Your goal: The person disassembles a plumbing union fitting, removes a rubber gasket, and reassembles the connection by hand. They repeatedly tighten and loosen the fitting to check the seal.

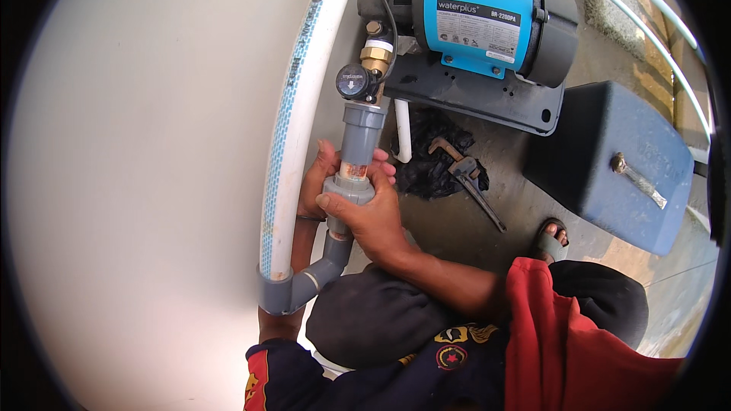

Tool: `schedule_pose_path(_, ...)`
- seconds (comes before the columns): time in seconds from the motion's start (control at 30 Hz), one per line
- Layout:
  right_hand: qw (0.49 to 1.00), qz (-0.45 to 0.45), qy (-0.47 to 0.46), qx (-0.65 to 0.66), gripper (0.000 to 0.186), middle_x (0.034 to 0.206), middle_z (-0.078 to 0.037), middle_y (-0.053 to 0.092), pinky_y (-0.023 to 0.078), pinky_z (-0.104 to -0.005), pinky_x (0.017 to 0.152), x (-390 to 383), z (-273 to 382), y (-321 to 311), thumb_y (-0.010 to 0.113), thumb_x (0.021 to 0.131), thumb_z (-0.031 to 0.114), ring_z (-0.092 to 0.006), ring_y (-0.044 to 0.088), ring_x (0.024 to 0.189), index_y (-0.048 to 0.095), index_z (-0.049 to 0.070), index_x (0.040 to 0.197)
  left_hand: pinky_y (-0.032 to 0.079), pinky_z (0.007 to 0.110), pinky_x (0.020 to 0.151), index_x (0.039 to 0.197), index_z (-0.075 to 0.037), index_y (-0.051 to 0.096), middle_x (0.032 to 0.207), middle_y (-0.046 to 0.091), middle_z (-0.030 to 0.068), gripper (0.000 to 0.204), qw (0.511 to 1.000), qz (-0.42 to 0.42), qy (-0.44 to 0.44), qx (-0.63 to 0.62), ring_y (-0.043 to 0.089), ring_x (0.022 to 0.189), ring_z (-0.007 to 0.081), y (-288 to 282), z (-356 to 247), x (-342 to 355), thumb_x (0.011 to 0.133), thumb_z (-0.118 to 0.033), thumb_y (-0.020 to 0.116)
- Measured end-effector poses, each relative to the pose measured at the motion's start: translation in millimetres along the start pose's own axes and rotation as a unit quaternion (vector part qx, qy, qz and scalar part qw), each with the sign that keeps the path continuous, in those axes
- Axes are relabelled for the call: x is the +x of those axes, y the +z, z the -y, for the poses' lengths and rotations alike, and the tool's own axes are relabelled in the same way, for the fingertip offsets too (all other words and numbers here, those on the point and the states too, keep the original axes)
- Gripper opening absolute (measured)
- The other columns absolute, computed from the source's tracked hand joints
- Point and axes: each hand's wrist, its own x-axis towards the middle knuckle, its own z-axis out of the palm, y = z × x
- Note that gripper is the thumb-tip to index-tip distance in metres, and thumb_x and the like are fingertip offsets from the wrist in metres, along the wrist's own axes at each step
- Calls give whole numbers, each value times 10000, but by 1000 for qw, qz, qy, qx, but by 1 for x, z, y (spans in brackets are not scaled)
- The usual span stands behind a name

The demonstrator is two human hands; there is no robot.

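A grey plastic pipe union [352, 189] sits in an upright pipe run beside the pale wall. My right hand [375, 217] is closed round it, with the thumb across its front. From the wall side my left hand [312, 186] wraps the same joint, its palm and most fingers hidden behind the pipe. Just above, a grey coupling [362, 133] leads up to a brass fitting [375, 57] with a round black gauge-like part [353, 81]. Below the union, a grey elbow [326, 266] bends over to a tall white pipe [298, 122].
A blue and black water pump [480, 19] stands on a black base at the top. Below it, an adjustable pipe wrench [470, 176] lies partly on a black plastic bag [426, 171]. On a dark blue container [609, 160] at right rests a small brush-like tool [640, 180].
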Motion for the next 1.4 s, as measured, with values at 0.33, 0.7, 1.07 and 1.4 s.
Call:
schedule_pose_path(0.33, 873, 324, 26, 363, 820, 1194, -74, 558, 489, -351, 944, 45, -41, -24, 815, 747, 360, -161, 574, 1104, 386, 28, 1362, 506, 308, 786, 1200, -8, 592, 1020, 657, 113, 932, 835, -193, 61, 511, 648, 891, 212, 19, -25, -20, 908, -786, 171)
schedule_pose_path(0.7, 989, 78, -24, 124, 699, 1178, -65, 565, 498, -331, 910, 6, 6, -3, 798, 774, 252, -165, 587, 1073, 423, 15, 1314, 532, 331, 814, 1160, 37, 595, 994, 667, 125, 911, 969, -215, 59, 103, 654, 901, 203, -2, 8, -1, 936, -751, 198)
schedule_pose_path(1.07, 914, 202, -22, 352, 785, 1225, -78, 523, 476, -378, 983, 29, -20, -12, 778, 785, 298, -191, 543, 1160, 343, 25, 1378, 516, 378, 860, 1222, 39, 569, 1094, 646, 170, 909, 955, -179, 108, 209, 638, 983, 251, 16, -19, -6, 954, -725, 156)
schedule_pose_path(1.4, 938, 147, 53, 308, 798, 1217, -78, 525, 499, -363, 944, 20, -18, -11, 814, 773, 310, -186, 584, 1085, 367, 42, 1378, 523, 362, 802, 1117, 7, 609, 1008, 660, 133, 863, 903, -241, 14, 356, 642, 915, 215, -2, -4, -5, 957, -722, 176)
